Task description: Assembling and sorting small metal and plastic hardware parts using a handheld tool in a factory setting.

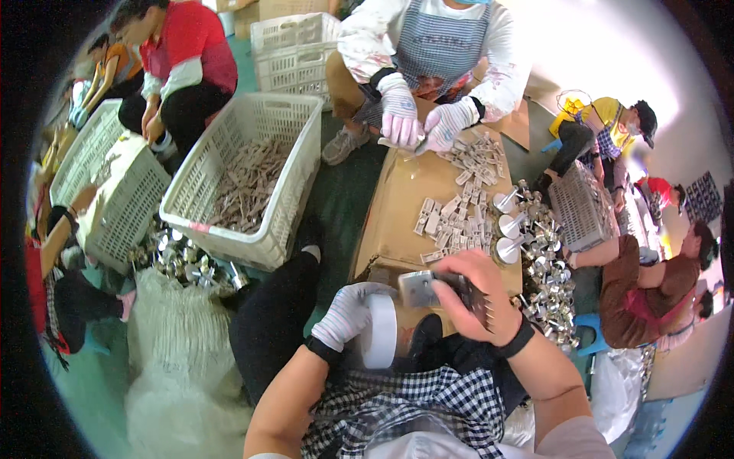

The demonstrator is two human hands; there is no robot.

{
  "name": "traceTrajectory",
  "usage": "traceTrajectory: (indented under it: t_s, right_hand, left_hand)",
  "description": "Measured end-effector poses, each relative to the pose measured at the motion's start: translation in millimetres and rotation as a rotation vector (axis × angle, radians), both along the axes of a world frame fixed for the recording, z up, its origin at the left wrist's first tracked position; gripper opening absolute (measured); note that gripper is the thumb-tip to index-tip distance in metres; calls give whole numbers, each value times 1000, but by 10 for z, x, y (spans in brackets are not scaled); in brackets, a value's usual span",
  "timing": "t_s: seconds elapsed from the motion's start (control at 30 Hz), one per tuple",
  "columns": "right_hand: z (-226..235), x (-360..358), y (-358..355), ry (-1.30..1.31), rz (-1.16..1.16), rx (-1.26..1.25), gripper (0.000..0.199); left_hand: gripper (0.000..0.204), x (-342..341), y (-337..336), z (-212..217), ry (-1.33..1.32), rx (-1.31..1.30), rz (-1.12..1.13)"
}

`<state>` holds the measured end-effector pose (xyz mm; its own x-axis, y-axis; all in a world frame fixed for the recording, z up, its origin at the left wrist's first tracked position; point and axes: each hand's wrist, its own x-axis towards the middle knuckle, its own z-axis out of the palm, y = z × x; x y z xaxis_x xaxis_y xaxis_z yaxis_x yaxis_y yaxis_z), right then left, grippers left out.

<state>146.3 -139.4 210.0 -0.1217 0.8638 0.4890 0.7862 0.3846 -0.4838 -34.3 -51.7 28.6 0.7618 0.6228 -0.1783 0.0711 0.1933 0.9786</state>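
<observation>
White knit glove on the left hand (pixel 345 314), which is clamped on a fat white roll of tape (pixel 380 330) down at the lap. The bare right hand (pixel 475 294) pinches a small square grey metal plate (pixel 418 288) together with a dark spiked comb-like piece (pixel 475 300) just above the roll, at the near edge of the brown cardboard sheet (pixel 405 199). Those prongs point outward beside bare fingers, so a slip could prick skin. The plate could also drop among the small grey metal pieces (pixel 459 214) and be lost.
</observation>
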Motion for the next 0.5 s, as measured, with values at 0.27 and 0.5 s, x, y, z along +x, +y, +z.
traceTrajectory:
  t_s: [0.27,0.5]
  right_hand:
    - [-81,-283,-201,29,410,237,22]
    - [-284,-503,-182,76,490,-120,19]
  left_hand:
    - [40,550,612,1048,-139,217,17]
    - [41,1061,1057,1083,-228,105,102]
